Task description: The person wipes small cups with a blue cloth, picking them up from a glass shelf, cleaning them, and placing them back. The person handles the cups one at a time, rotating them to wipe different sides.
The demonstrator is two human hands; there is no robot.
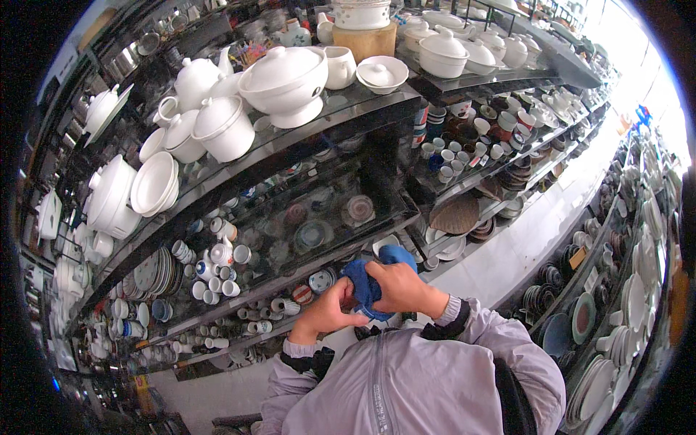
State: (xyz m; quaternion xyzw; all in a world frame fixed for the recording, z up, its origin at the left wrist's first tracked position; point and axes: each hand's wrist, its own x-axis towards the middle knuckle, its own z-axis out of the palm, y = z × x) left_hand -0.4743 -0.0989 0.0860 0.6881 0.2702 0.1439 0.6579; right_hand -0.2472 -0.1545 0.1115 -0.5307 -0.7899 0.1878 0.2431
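Note:
Both hands meet at a blue cloth (365, 283) in front of my chest. My left hand (325, 312) grips its left side, with the thumb and fingers spread around something the cloth partly covers. My right hand (405, 288) presses the cloth from the right, its fingers curled over it. A small pale edge shows beneath the cloth between the hands; what it belongs to is hidden. Just beyond lies a dark shelf (293, 239) that bears a brown spiral-patterned plate (359, 209) and a white teapot (221, 253).
A glass upper shelf (348, 111) holds a large white lidded tureen (285, 81), a lidded pot (224, 128) and a white pitcher (340, 67). Cups (447, 156) crowd the right shelves. Across the pale aisle floor (489, 261), another rack holds stacked plates (598, 386).

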